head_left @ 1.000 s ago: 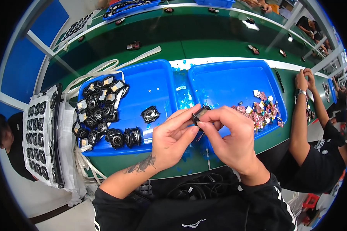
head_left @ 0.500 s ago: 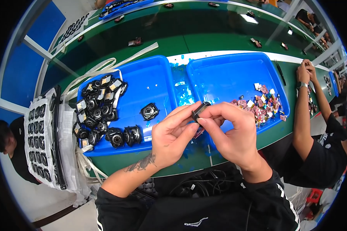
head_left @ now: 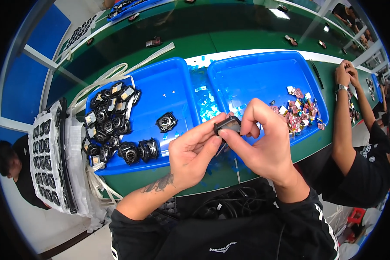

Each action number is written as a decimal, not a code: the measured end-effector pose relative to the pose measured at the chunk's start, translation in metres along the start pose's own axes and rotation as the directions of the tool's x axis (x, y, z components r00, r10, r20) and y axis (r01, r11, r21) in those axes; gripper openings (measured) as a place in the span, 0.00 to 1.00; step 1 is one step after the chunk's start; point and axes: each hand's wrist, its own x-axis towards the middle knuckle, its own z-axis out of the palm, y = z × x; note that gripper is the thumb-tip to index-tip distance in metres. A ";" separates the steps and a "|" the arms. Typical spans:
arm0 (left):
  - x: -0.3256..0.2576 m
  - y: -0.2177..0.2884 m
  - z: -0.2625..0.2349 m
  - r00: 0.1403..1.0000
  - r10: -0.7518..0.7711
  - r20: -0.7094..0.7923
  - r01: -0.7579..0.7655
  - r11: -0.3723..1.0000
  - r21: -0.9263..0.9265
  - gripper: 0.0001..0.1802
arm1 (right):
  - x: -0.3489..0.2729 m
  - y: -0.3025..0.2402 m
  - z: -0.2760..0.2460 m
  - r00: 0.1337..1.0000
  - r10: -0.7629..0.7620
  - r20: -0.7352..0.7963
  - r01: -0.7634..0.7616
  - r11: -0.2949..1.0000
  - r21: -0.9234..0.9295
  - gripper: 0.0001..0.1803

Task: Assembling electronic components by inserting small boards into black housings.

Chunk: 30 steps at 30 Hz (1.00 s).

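Both my hands meet over the near edge of the green bench and pinch one small black square part (head_left: 228,124). My left hand (head_left: 194,154) grips its left side with thumb and fingers. My right hand (head_left: 258,144) holds its right side, index finger arched over the top. Behind my left hand lies the left blue tray (head_left: 180,82), with a heap of black square parts (head_left: 110,125) at its left end and a single one (head_left: 166,121) near its middle. The right blue tray (head_left: 264,71) holds several small coloured pieces (head_left: 300,108) at its right end.
A white moulded tray of black parts (head_left: 47,156) stands at the far left, with white strips (head_left: 117,71) behind it. A co-worker's forearms (head_left: 344,108) rest on the bench at the right. Another person (head_left: 13,169) is at the left edge. Black cables (head_left: 221,206) hang below the bench.
My hands have stayed together on the small black part, shifting it slightly between the fingertips. The trays and the co-worker's arms are where they were.
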 end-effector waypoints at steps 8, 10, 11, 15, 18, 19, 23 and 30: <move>0.011 0.003 0.008 0.961 -0.128 -0.243 0.085 0.980 -0.182 0.24 | 0.006 0.022 0.009 0.995 -0.047 -0.082 0.056 0.992 0.114 0.16; 0.012 0.004 0.004 0.961 -0.104 -0.258 0.058 0.982 -0.179 0.24 | 0.001 0.013 0.010 0.983 -0.177 -0.047 0.176 0.984 -0.015 0.17; 0.014 0.003 0.002 0.962 -0.082 -0.262 0.035 0.983 -0.180 0.24 | 0.000 0.008 0.009 0.955 -0.297 -0.005 0.293 0.945 -0.147 0.18; 0.010 0.005 -0.001 0.977 0.149 -0.152 -0.132 0.984 0.117 0.23 | -0.011 0.010 0.013 0.971 -0.230 -0.058 0.227 0.972 -0.057 0.16; 0.012 0.013 -0.010 0.965 0.264 -0.006 -0.242 0.895 0.374 0.18 | -0.017 0.009 0.012 0.995 0.052 -0.083 -0.019 0.934 0.357 0.12; 0.015 0.016 -0.010 0.946 0.299 0.126 -0.318 0.775 0.547 0.17 | -0.017 0.009 0.009 0.992 0.122 -0.041 -0.087 0.871 0.484 0.11; 0.014 0.017 -0.004 0.925 0.362 0.117 -0.339 0.645 0.685 0.19 | -0.018 0.008 0.001 0.967 0.233 0.107 -0.246 0.726 0.643 0.09; 0.016 0.015 -0.010 0.888 0.405 0.216 -0.412 0.493 0.766 0.17 | -0.015 0.012 -0.011 0.931 0.275 0.241 -0.366 0.674 0.642 0.07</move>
